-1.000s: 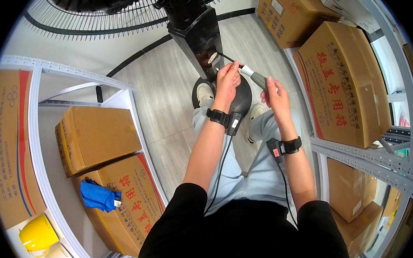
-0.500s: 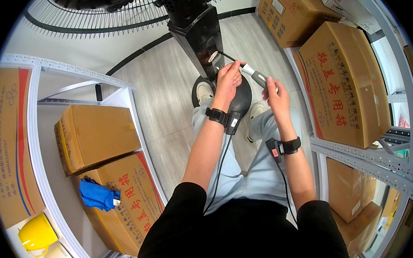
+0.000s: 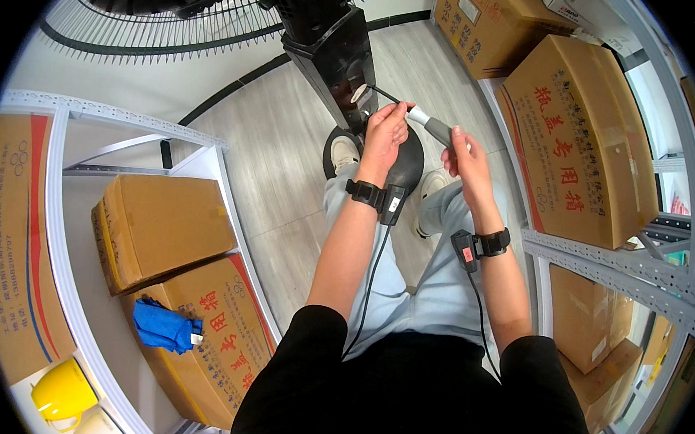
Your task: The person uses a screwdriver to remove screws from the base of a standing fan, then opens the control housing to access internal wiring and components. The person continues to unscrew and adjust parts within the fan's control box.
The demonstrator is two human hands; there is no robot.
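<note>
A screwdriver (image 3: 435, 128) with a grey and white handle slants across in front of the black fan column (image 3: 330, 63). My right hand (image 3: 470, 162) is closed on the rear of its grey handle, thumb and fingers pinching it. Ahead of the handle, my left hand (image 3: 386, 135) pinches the thin dark shaft between its fingertips. The shaft's far end meets the column's right side, close to a pale oval patch (image 3: 360, 94); the exact contact is too small to make out. Below the hands sits the fan's round black base (image 3: 403, 171), between my feet.
The fan's wire guard (image 3: 176, 47) spreads across the upper left. Left, a white metal shelf (image 3: 144, 124) holds cardboard boxes (image 3: 170, 225), a blue cloth (image 3: 165, 325) and a yellow mug (image 3: 64, 391). More cartons (image 3: 575, 142) fill the right shelf. Black wrist straps trail cables.
My right hand has shifted slightly on the grey handle, its fingers and wrist turned a little. The left hand stays nearly where it was on the shaft.
</note>
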